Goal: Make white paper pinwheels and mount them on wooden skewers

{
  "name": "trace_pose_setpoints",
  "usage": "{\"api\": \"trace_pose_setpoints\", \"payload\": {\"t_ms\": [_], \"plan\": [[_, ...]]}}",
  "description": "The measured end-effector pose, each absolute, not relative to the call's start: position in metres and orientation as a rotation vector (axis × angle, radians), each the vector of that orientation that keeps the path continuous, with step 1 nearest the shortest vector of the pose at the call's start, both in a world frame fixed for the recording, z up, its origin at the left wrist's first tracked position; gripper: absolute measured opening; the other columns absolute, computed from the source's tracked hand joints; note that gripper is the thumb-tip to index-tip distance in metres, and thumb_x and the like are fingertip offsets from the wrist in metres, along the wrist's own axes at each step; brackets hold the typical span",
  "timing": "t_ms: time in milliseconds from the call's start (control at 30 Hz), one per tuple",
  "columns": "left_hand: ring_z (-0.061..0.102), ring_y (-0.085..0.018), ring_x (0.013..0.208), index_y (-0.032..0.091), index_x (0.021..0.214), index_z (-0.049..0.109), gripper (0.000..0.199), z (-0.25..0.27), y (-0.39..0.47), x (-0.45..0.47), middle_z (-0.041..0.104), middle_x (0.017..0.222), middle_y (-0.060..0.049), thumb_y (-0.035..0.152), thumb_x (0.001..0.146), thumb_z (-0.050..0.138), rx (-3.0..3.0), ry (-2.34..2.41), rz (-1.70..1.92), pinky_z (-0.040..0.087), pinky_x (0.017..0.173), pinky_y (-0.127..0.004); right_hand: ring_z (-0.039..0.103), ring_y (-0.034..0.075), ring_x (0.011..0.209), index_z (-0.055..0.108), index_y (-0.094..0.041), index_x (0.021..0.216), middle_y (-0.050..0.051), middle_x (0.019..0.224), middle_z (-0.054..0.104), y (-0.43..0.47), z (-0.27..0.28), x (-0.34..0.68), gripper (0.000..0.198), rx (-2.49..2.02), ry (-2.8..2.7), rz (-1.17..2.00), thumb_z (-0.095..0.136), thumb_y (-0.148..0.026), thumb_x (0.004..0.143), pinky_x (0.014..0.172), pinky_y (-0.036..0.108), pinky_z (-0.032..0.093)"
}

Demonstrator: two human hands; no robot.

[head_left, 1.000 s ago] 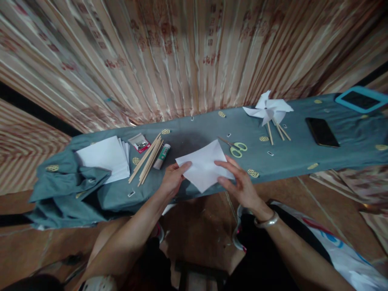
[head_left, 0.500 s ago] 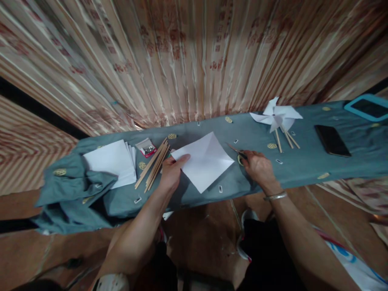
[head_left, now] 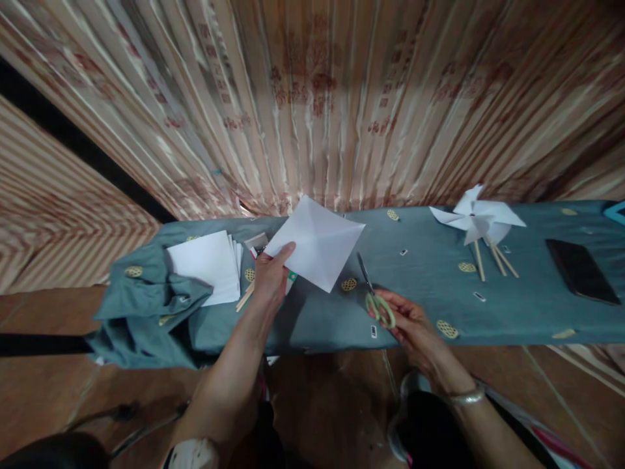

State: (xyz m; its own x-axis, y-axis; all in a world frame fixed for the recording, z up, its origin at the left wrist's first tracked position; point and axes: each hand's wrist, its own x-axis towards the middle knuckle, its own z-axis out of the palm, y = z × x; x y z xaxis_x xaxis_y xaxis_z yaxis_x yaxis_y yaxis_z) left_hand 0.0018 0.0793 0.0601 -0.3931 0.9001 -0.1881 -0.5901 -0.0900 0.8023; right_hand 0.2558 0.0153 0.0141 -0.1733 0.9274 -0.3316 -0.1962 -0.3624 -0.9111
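My left hand (head_left: 272, 272) pinches the left corner of a white square sheet of paper (head_left: 319, 241), thumb on top. Faint creases cross the sheet, which is held up over the cloth. To its right, my right hand (head_left: 405, 319) grips a pair of scissors (head_left: 379, 307) by the light green handles. The dark blades point up and away from me, apart from the paper. Beneath my left hand, wooden sticks (head_left: 245, 297) and a small box (head_left: 258, 244) are partly hidden.
A stack of white paper (head_left: 202, 266) lies at the left beside bunched cloth. Paper pinwheels (head_left: 481, 218) on sticks rest at the right, near a dark phone (head_left: 581, 270). A blue-framed object (head_left: 616, 212) shows at the right edge. A pleated curtain (head_left: 312, 117) hangs behind the cloth-covered table (head_left: 420, 260).
The paper has been lifted and moved left, now covering most of the sticks. My right hand has drawn toward me with the scissors, whose green handles now show. The view has shifted left.
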Motion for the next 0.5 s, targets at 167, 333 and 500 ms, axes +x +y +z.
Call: {"api": "trace_pose_setpoints", "payload": {"t_ms": [167, 333, 500], "plan": [[0.073, -0.025, 0.091, 0.015, 0.078, 0.072, 0.037, 0.059, 0.08, -0.001, 0.078, 0.081, -0.005, 0.023, 0.047, 0.09, 0.415, 1.035, 1.745, 0.056, 0.091, -0.037, 0.063, 0.017, 0.07, 0.072, -0.026, 0.109, 0.007, 0.094, 0.074, -0.013, 0.008, 0.223, 0.046, -1.061, -1.096, 1.826, 0.078, -0.052, 0.072, 0.063, 0.031, 0.055], [0.073, -0.026, 0.091, 0.015, 0.078, 0.072, 0.037, 0.054, 0.079, 0.007, 0.077, 0.08, -0.005, 0.027, 0.048, 0.09, 0.465, 1.046, 1.725, 0.056, 0.087, -0.036, 0.064, 0.02, 0.079, 0.066, -0.025, 0.125, 0.006, 0.092, 0.071, -0.022, 0.019, 0.214, 0.059, -0.945, -1.27, 1.854, 0.067, -0.061, 0.078, 0.071, 0.033, 0.054], [0.072, -0.024, 0.085, 0.014, 0.08, 0.074, 0.04, 0.048, 0.081, 0.013, 0.076, 0.078, -0.005, 0.03, 0.047, 0.09, 0.493, 1.068, 1.729, 0.056, 0.079, -0.033, 0.062, 0.017, 0.075, 0.065, -0.024, 0.126, 0.005, 0.09, 0.069, -0.019, 0.025, 0.213, 0.061, -0.96, -1.324, 1.78, 0.065, -0.063, 0.079, 0.068, 0.03, 0.053]]}}
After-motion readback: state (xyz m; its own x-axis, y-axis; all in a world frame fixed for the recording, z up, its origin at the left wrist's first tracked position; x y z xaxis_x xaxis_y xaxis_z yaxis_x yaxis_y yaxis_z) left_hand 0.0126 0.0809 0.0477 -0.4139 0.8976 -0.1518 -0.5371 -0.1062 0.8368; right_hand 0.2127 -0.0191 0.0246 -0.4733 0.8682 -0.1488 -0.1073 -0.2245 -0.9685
